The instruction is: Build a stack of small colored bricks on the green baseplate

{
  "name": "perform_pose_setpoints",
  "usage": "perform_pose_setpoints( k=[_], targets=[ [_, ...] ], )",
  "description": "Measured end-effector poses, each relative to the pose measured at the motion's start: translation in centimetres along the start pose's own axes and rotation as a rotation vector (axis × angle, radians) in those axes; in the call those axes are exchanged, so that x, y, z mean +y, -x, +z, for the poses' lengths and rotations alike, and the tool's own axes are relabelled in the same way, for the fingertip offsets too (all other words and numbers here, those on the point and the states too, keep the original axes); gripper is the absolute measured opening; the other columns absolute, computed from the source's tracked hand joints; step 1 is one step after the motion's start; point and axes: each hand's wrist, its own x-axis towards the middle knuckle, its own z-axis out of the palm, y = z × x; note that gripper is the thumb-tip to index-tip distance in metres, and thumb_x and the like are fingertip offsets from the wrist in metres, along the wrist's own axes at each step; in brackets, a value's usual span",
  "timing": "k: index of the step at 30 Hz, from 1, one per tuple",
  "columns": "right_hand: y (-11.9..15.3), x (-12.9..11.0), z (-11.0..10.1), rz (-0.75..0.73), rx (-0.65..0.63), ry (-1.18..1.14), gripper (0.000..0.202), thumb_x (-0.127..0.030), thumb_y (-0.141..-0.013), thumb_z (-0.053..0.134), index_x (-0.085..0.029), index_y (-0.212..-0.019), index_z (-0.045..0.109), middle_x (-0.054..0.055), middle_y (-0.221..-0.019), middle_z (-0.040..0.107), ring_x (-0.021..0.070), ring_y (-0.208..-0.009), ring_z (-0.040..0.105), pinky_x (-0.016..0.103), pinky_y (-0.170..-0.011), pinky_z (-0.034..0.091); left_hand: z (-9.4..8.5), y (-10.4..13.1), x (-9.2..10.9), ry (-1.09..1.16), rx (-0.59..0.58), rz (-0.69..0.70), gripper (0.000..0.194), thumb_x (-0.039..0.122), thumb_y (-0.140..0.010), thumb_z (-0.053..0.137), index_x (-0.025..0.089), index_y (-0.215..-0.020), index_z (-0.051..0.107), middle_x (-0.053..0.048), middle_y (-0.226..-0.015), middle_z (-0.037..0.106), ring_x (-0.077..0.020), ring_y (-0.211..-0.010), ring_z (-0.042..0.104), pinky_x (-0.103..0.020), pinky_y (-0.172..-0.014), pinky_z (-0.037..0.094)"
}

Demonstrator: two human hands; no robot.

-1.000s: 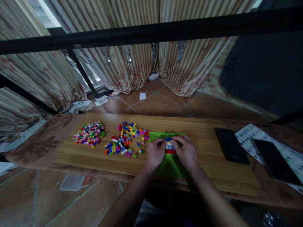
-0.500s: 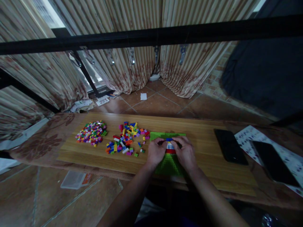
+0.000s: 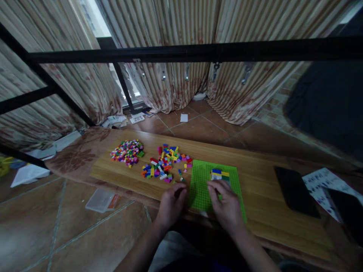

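My left grip (image 3: pixel 171 200) withdrawn from brick block (image 3: pixel 220 174), curled, contents indeterminable | right grip (image 3: pixel 225 202) at block's 6 o'clock, pinched, likewise indeterminable | block on green board (image 3: pixel 200 189), my 1 o'clock, two-handed hold ended

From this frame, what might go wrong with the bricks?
The right hand sits close to the brick build and might knock it. A sweep of the left hand might scatter the loose bricks beyond it. The green baseplate reaches near the front edge of the wooden board, so a push might slide it over.
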Motion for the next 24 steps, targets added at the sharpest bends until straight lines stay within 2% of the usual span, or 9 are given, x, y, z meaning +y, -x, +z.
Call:
perform_pose_setpoints(
  k=[3,6,9,15,19,24],
  targets=[
    [1.0,-1.1,2.7,-0.091,-0.16,0.122,0.019,-0.022,-0.09,0.048,-0.022,-0.097,0.066,0.004,-0.093,0.066,0.0196,-0.09,0.059,0.033,-0.083,0.047,-2.1,1.3,-1.0,-0.117,0.09,-0.037,0.018,0.025,-0.083,0.055,0.019,-0.096,0.066,-0.004,-0.092,0.07,-0.0176,-0.083,0.065,-0.028,-0.076,0.051],
    [0.5,-1.8,4.7,-0.113,-0.216,0.247,0.02,-0.019,-0.089,0.049,-0.019,-0.1,0.065,0.006,-0.094,0.065,0.0217,-0.091,0.056,0.035,-0.083,0.046,-3.5,1.5,-1.8,-0.208,0.133,-0.069,0.019,0.024,-0.082,0.055,0.019,-0.098,0.065,-0.004,-0.091,0.07,-0.0175,-0.081,0.065,-0.029,-0.076,0.051],
    [-0.7,-2.1,6.1,-0.098,-0.247,0.345,0.02,-0.019,-0.088,0.051,-0.017,-0.103,0.065,0.008,-0.095,0.064,0.0236,-0.091,0.055,0.037,-0.084,0.045,-4.1,1.1,-2.2,-0.282,0.132,-0.086,0.021,0.021,-0.081,0.056,0.02,-0.1,0.064,-0.004,-0.094,0.07,-0.0185,-0.086,0.065,-0.03,-0.078,0.05],
    [-2.0,-2.3,8.5,-0.09,-0.281,0.417,0.018,-0.022,-0.086,0.055,-0.018,-0.1,0.064,0.008,-0.094,0.063,0.0248,-0.093,0.056,0.039,-0.086,0.043,-3.8,0.4,-2.1,-0.368,0.115,-0.085,0.033,0.016,-0.077,0.058,0.023,-0.11,0.06,-0.004,-0.102,0.066,-0.019,-0.091,0.063,-0.031,-0.082,0.048],
    [-2.6,-2.3,10.1,-0.11,-0.279,0.33,0.019,-0.018,-0.088,0.05,-0.018,-0.1,0.064,0.009,-0.097,0.062,0.0235,-0.097,0.056,0.036,-0.086,0.044,-3.2,0.0,-1.7,-0.483,0.109,-0.112,0.038,0.021,-0.077,0.062,0.025,-0.114,0.055,-0.004,-0.107,0.063,-0.0196,-0.089,0.063,-0.029,-0.078,0.048],
    [-4.2,-2.6,11.0,-0.126,-0.26,0.152,0.024,-0.016,-0.089,0.045,-0.018,-0.103,0.064,0.007,-0.096,0.064,0.0198,-0.091,0.059,0.032,-0.083,0.046,-2.3,-1.4,-1.7,-0.587,0.142,-0.146,0.021,0.03,-0.084,0.056,0.024,-0.104,0.057,-0.005,-0.101,0.062,-0.0198,-0.082,0.064,-0.027,-0.067,0.047]
  ],
)
